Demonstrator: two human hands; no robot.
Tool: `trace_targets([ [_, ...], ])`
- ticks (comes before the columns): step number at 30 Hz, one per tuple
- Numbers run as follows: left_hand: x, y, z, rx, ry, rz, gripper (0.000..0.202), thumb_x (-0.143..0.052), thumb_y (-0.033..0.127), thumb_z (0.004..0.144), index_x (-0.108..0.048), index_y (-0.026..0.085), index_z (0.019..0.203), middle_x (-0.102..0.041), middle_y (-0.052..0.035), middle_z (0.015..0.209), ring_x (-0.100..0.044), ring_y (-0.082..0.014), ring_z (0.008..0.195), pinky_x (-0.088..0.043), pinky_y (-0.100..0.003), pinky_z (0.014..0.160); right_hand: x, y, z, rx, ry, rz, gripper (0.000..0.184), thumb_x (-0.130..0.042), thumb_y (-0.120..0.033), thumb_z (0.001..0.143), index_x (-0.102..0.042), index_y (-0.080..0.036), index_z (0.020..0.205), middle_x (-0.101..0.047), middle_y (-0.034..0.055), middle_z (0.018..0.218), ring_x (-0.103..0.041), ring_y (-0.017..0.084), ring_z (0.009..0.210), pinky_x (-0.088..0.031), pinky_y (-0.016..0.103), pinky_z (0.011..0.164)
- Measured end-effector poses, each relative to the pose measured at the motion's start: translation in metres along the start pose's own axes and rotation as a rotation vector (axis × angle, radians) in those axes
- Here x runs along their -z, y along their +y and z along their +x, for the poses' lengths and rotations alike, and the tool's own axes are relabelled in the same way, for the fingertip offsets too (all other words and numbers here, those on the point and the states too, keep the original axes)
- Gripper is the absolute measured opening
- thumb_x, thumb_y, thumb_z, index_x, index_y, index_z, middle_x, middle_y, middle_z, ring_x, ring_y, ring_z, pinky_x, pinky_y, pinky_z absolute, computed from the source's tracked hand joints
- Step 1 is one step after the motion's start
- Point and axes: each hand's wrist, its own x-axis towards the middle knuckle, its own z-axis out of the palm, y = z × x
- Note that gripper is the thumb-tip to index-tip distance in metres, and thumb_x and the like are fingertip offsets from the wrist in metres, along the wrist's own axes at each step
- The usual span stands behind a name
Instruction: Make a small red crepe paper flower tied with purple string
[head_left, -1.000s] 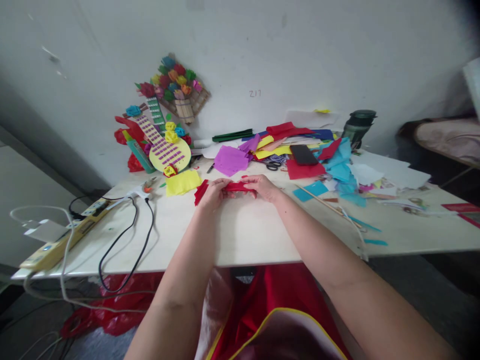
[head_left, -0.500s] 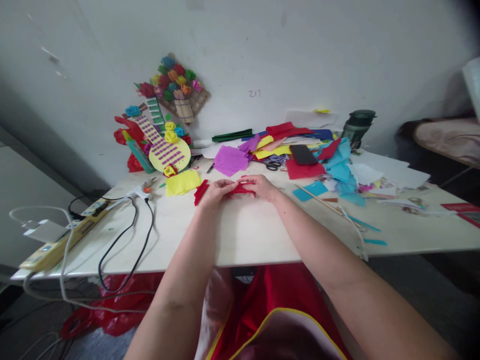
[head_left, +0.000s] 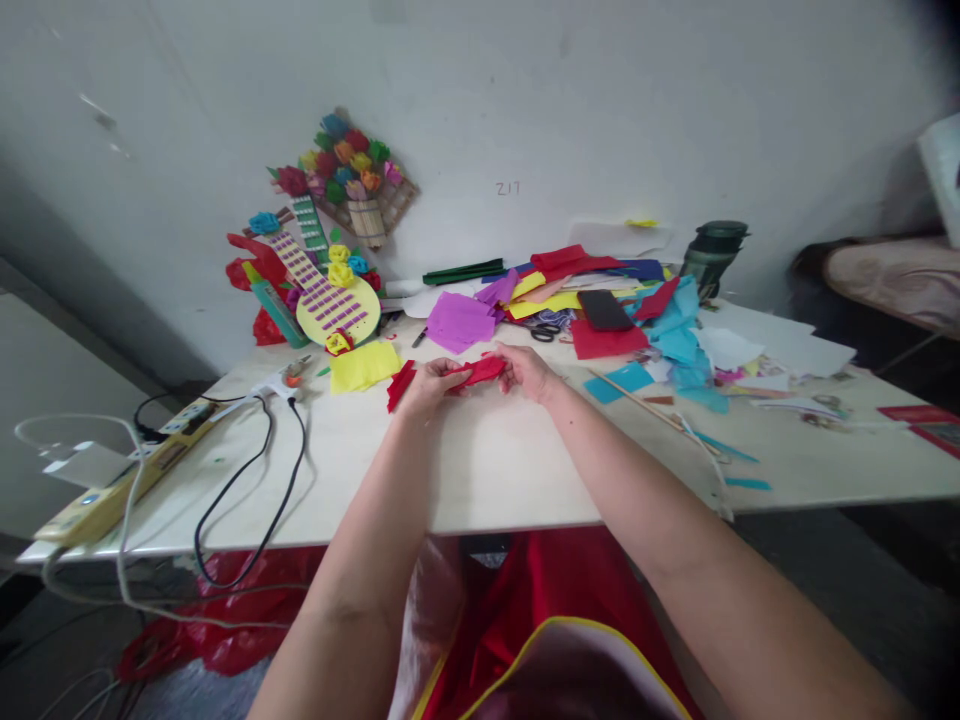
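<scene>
Between my two hands, just above the white table, stretches a folded strip of red crepe paper point(head_left: 482, 371). My left hand point(head_left: 438, 383) pinches its left end between thumb and fingers. At the other end, the fingertips of my right hand point(head_left: 523, 372) are closed on the paper. Another red piece of crepe paper point(head_left: 401, 385) lies left of my left hand, partly hidden behind it. Beyond that rests a yellow paper sheet point(head_left: 365, 367). A purple paper sheet point(head_left: 460, 321) is behind my hands.
Scissors point(head_left: 545, 332) and a phone point(head_left: 606, 310) sit among coloured paper at the back. A wooden stick point(head_left: 637, 402) lies right. A power strip point(head_left: 127, 470) with cables runs along the left edge. Paper-flower crafts point(head_left: 339, 300) and a dark bottle point(head_left: 712, 258) stand by the wall.
My right hand has shifted its fingers to the right end of the red paper, so more of the strip shows between my hands. My left hand keeps its pinch.
</scene>
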Motion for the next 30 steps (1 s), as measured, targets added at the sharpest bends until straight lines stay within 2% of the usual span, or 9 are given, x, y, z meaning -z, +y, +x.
trace_targets([
  [4,-0.001,0.003,-0.002,-0.029,-0.011,0.006,0.034,-0.077,0.032,0.057,-0.054,0.014,0.075,-0.063,-0.0005,0.066,-0.060,-0.0116,0.050,-0.046,-0.024,0.052,-0.003,0.000,-0.002,0.012,-0.029,-0.091,0.015,-0.063,-0.026,0.071,-0.059,-0.012,0.073,-0.064,0.0020,0.053,-0.047,0.008,0.033,-0.037,0.019,0.034],
  [10,-0.002,0.004,-0.003,-0.030,-0.023,0.004,0.035,-0.077,0.031,0.058,-0.056,0.014,0.080,-0.064,-0.0013,0.069,-0.058,-0.0098,0.051,-0.046,-0.024,0.055,-0.004,0.000,-0.003,0.034,-0.025,-0.110,0.006,-0.059,-0.014,0.067,-0.058,-0.012,0.073,-0.064,0.0014,0.054,-0.047,0.007,0.033,-0.038,0.019,0.035],
  [15,-0.003,0.002,-0.002,-0.065,-0.006,0.072,0.030,-0.075,0.033,0.060,-0.057,0.014,0.074,-0.061,-0.0003,0.060,-0.055,-0.0088,0.049,-0.041,-0.021,0.050,-0.005,-0.001,-0.005,0.026,-0.063,-0.109,0.008,-0.059,-0.018,0.070,-0.059,-0.012,0.074,-0.065,0.0016,0.055,-0.048,0.007,0.034,-0.039,0.018,0.035],
  [20,-0.004,0.001,-0.002,-0.137,0.044,0.143,0.029,-0.074,0.032,0.060,-0.056,0.014,0.072,-0.058,0.0010,0.055,-0.055,-0.0096,0.049,-0.041,-0.022,0.051,-0.010,0.001,-0.004,0.010,0.018,-0.156,0.008,-0.063,-0.018,0.071,-0.058,-0.012,0.073,-0.063,0.0012,0.051,-0.045,0.006,0.032,-0.036,0.018,0.033],
  [23,-0.004,0.002,-0.002,-0.121,0.064,0.086,0.032,-0.076,0.031,0.057,-0.053,0.014,0.072,-0.059,0.0014,0.057,-0.056,-0.0097,0.048,-0.043,-0.023,0.052,-0.011,0.001,-0.004,0.025,0.031,-0.160,0.008,-0.063,-0.018,0.072,-0.059,-0.012,0.074,-0.063,0.0007,0.051,-0.045,0.006,0.032,-0.037,0.018,0.034],
  [26,-0.005,0.005,-0.004,-0.081,0.026,0.000,0.035,-0.076,0.031,0.057,-0.050,0.015,0.075,-0.062,0.0006,0.064,-0.058,-0.0104,0.049,-0.045,-0.025,0.054,-0.010,0.001,-0.004,0.054,0.002,-0.152,0.011,-0.064,-0.021,0.072,-0.060,-0.011,0.074,-0.064,0.0010,0.054,-0.047,0.005,0.033,-0.039,0.018,0.036],
  [30,-0.006,0.004,-0.005,-0.084,-0.035,0.007,0.035,-0.075,0.032,0.059,-0.050,0.014,0.076,-0.064,-0.0019,0.067,-0.059,-0.0111,0.051,-0.047,-0.025,0.056,-0.008,0.003,-0.005,0.042,-0.017,-0.157,0.016,-0.069,-0.025,0.067,-0.061,-0.011,0.074,-0.062,0.0001,0.053,-0.049,0.007,0.036,-0.039,0.018,0.036],
])
